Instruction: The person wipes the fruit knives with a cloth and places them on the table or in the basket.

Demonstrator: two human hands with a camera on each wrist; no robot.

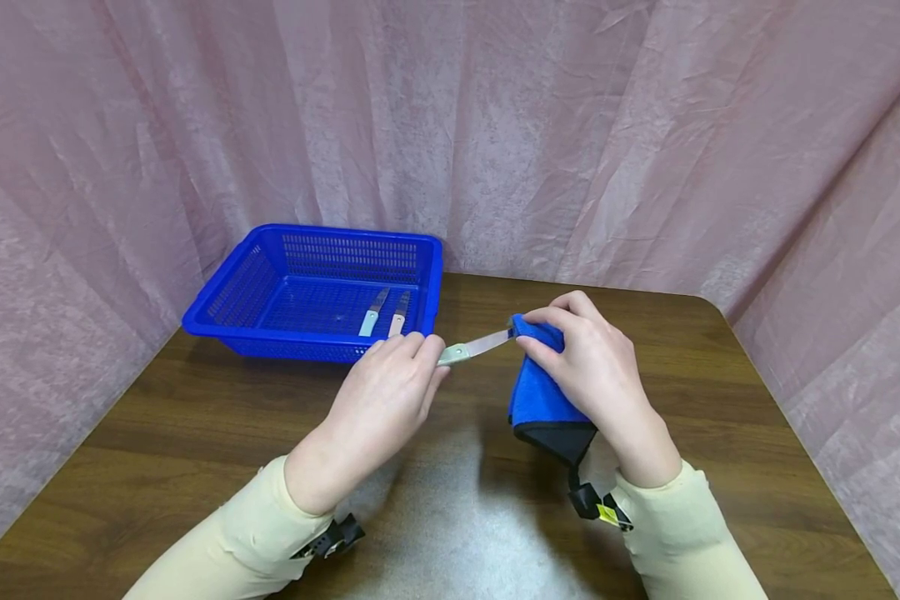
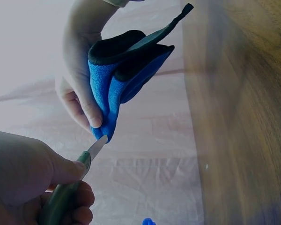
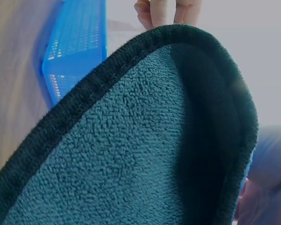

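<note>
My left hand (image 1: 390,379) grips the pale green handle of a small knife (image 1: 487,342), its blade pointing right. In my right hand (image 1: 596,358) a folded blue cloth (image 1: 543,392) with dark edging is pinched between thumb and fingers, close around the blade's tip. From the left wrist view, the blade meets the lower fold of the cloth (image 2: 107,93), and the tip is hidden there. The cloth's grey-green underside (image 3: 112,154) fills most of the right wrist view and hides the knife. Both hands are raised above the table.
A blue plastic basket (image 1: 311,347) stands at the back left of the wooden table (image 1: 450,517), just beyond my left hand. Inside it lie a knife with a light blue handle (image 1: 368,322) and one with a pinkish handle (image 1: 397,324). A pink curtain (image 1: 495,142) hangs behind.
</note>
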